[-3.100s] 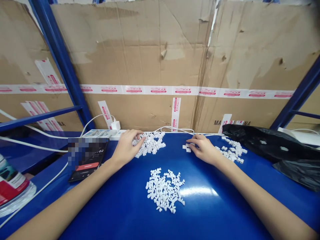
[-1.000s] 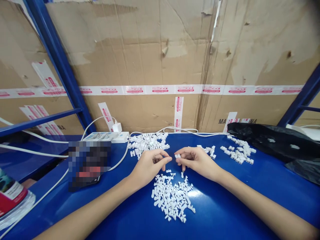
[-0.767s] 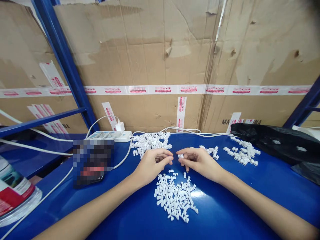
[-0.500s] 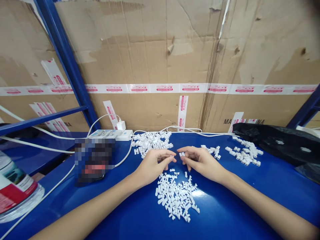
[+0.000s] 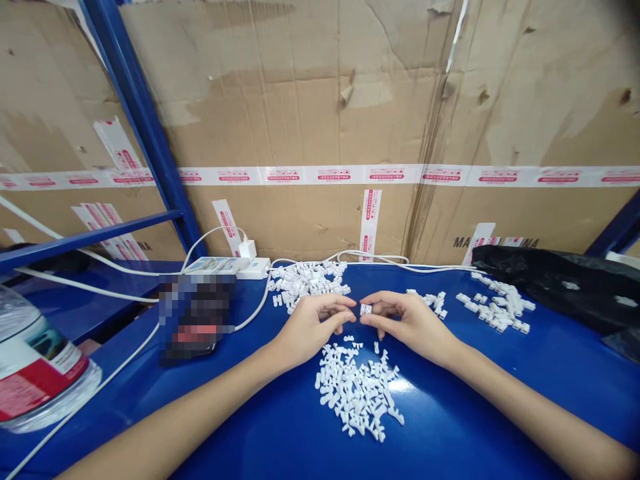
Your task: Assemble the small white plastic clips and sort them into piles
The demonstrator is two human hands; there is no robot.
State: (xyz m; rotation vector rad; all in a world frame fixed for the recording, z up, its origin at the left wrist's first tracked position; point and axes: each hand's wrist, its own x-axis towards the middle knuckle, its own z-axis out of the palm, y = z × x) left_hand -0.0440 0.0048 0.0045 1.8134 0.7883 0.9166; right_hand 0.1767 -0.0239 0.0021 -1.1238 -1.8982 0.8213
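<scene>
My right hand [image 5: 407, 321] pinches a small white plastic piece [image 5: 365, 309] between its fingertips, above the blue table top [image 5: 280, 427]. My left hand [image 5: 315, 325] faces it, its curled fingertips just left of the piece; I cannot see anything in them. Just below both hands lies a loose heap of similar white pieces [image 5: 356, 395]. A second heap [image 5: 307, 283] lies behind my left hand. Behind my right hand is a small scatter [image 5: 430, 300], and farther right a larger spread [image 5: 495, 310].
A black plastic bag [image 5: 550, 283] lies at the table's back right. At the back left are a white power strip [image 5: 225, 267] with a charger and cables, and a blurred phone [image 5: 196, 319]. A plastic bottle [image 5: 35, 363] stands at the left. Cardboard and blue shelf uprights form the back.
Since the oldest frame, both hands have moved from the back heaps to the middle, and the right hand now pinches a piece. Over the last second the fingertips have closed in slightly.
</scene>
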